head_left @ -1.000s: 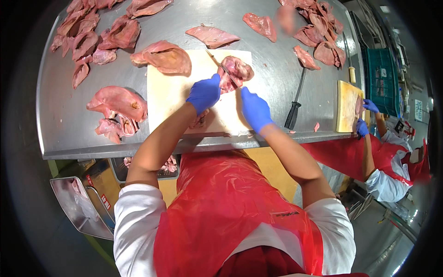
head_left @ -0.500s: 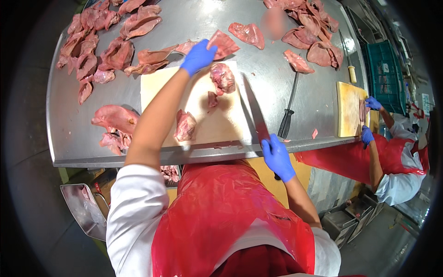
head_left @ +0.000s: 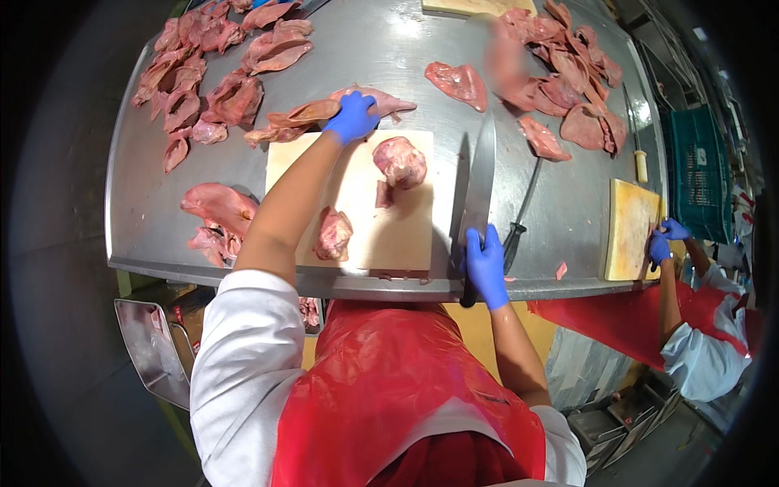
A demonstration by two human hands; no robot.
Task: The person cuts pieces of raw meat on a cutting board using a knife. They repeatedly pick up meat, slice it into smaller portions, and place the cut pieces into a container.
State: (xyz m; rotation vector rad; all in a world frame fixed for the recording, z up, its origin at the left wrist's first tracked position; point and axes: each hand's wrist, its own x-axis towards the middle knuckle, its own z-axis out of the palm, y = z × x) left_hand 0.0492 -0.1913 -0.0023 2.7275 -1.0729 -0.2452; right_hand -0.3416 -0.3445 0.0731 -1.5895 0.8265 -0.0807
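My left hand, in a blue glove, is closed on a pink pig ear just beyond the white cutting board; its pointed end sticks out to the right. In my blue-gloved right hand is a long knife, its blade pointing away from me, right of the board. A rounded meat lump, a small dark red scrap and another meat lump lie on the board. Another ear rests left of my left hand.
Ears are heaped at the far left and far right of the metal table. A sharpening steel lies right of the knife. At right, a co-worker's gloved hands are beside a yellowed board; a green crate stands behind.
The knife blade has swung from leaning left to pointing nearly straight away. The ear at my left hand sits lower and flatter. The co-worker's hands have come together near the board's edge.
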